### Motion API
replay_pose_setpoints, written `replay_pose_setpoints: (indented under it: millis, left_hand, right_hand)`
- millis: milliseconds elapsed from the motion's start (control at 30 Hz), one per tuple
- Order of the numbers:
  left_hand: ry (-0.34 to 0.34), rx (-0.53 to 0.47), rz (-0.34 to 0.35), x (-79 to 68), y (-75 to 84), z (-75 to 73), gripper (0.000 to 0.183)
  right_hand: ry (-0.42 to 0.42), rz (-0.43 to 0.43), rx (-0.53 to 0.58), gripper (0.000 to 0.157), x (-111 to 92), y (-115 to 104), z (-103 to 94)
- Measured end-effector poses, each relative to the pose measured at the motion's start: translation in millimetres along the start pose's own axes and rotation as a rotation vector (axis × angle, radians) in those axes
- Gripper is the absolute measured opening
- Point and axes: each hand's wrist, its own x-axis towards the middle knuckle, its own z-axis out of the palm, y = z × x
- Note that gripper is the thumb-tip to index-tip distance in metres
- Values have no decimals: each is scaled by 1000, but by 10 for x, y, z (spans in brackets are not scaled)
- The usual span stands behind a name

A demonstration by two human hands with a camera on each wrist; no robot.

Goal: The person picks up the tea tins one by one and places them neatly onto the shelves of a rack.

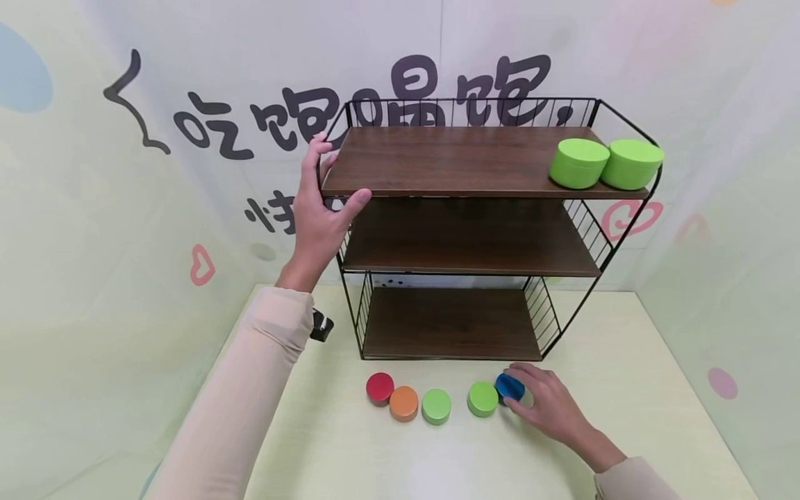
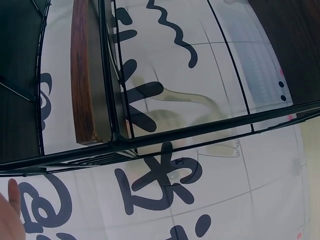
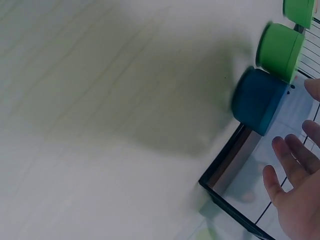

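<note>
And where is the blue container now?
In the head view, the blue container is on the table, lower right, between a green container and the right hand.

1. The back wall (image 1: 487,31) is a pale, whitish sheet printed with large dark Chinese lettering (image 1: 237,153); a thin vertical seam (image 1: 442,35) shows at its top middle.
2. The left wall (image 1: 106,278), pale and greenish, carries a red heart outline (image 1: 196,273) and a large light-blue spot (image 1: 23,73).
3. The right wall (image 1: 744,229), similarly tinted, has a purple oval (image 1: 722,382) low down.
4. The surface (image 1: 615,340) is cream-yellow.
5. A bright glare (image 1: 437,469) lies on its near middle.
</note>
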Motion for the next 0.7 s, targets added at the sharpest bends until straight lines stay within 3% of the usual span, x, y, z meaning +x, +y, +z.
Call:
replay_pose_setpoints:
  millis: [700]
  left_hand:
    - [6,-30,5,-9,-27,0,88]
  right_hand:
    - [-73,111,33,51,-132,23,156]
